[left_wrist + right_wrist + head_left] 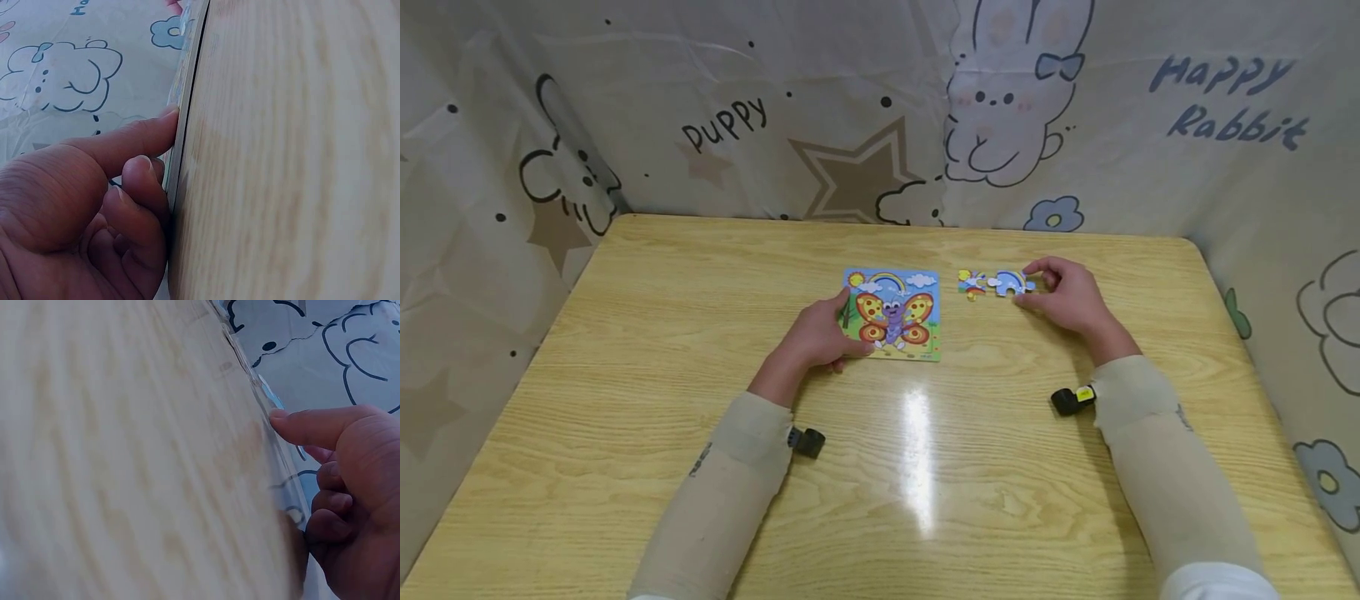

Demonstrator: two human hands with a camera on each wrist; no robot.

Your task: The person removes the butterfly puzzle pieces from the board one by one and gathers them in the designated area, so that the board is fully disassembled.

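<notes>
A square butterfly jigsaw puzzle board [895, 308] lies near the far side of the table. My left hand [822, 333] grips its left edge, the thumb over the lower left corner and the index finger along the upper left. Seen from the left wrist, that hand [87, 200] holds the thin board edge, other fingers curled below. To the right of the board, my right hand [1066, 298] pinches a blue rainbow puzzle piece [1009, 280] between thumb and index finger. Beside it lies a piece with a yellow sun [967, 280].
The wooden table [985, 467] is enclosed by a printed cloth [700, 67] at the back and both sides. A small black camera [808, 442] sits at the left wrist and another dark camera [1067, 402] at the right.
</notes>
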